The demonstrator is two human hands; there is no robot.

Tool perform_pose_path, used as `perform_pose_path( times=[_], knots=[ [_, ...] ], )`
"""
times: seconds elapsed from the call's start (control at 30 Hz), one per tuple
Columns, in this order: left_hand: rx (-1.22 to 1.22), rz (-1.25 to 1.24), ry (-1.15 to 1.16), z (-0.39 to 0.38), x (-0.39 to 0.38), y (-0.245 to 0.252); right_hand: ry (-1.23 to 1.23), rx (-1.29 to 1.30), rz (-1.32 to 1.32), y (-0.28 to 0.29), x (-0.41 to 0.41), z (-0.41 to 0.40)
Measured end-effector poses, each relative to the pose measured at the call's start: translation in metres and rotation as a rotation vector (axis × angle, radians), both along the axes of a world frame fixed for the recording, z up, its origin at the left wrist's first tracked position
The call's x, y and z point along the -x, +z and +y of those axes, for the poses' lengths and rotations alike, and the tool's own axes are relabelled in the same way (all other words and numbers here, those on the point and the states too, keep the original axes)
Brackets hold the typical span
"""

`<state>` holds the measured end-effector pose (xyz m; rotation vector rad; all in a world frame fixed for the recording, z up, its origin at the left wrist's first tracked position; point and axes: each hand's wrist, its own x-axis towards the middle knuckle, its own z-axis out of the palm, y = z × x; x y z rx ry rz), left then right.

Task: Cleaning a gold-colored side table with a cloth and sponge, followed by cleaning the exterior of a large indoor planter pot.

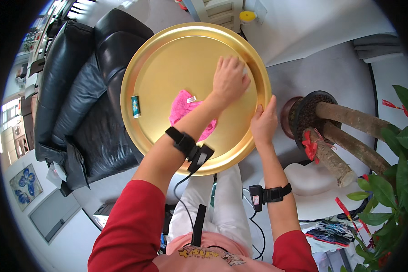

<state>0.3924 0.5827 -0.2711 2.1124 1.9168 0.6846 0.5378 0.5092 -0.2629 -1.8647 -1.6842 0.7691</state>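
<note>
A round gold tray-like tabletop [176, 64] with a raised rim lies before me. My left hand [229, 78] reaches across to its right side, fingers curled and pressed on the surface. Something thin and white, like a wipe [246, 71], peeks out from under that hand; most of it is hidden. At the right rim, my right hand [265, 120] grips the edge, thumb on the inside. Below my left forearm sits a crumpled bright pink cloth [183, 104] with a white tag, partly covered by the arm. A small teal printed cylinder [135, 106] stands or lies near the left rim.
A black leather sofa [85, 98] borders the tabletop on the left. On the right is a potted plant [312, 105] with thick trunks and red ribbons, and a white rounded seat [316, 183]. A yellow-topped container [247, 16] is at the far wall. Cables [183, 200] hang from both wrist straps.
</note>
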Motion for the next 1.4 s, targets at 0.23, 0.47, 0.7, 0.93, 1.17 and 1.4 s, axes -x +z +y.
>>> perform_pose_path(
  times=[0.23,0.47,0.7,0.93,1.17,1.4],
  knots=[
    [-0.058,0.022,-0.072,-0.016,-0.01,-0.006,-0.017,0.039,-0.048,0.001,-0.002,-0.001],
    [-0.065,-0.015,0.008,0.007,0.004,-0.003,-0.005,-0.003,-0.005,0.001,0.002,-0.002],
    [-0.051,-0.05,-0.123,-0.015,-0.002,-0.005,0.006,-0.002,-0.002,0.002,0.001,-0.001],
    [-0.072,-0.015,-0.004,-0.01,-0.009,-0.005,-0.033,0.03,-0.002,0.0,0.001,0.0],
    [-0.065,-0.043,-0.013,0.004,0.002,-0.004,-0.004,-0.022,-0.002,0.001,0.003,-0.001],
    [-0.051,-0.059,-0.09,-0.021,-0.022,-0.005,-0.017,0.028,-0.036,0.0,-0.001,0.0]
  ],
)
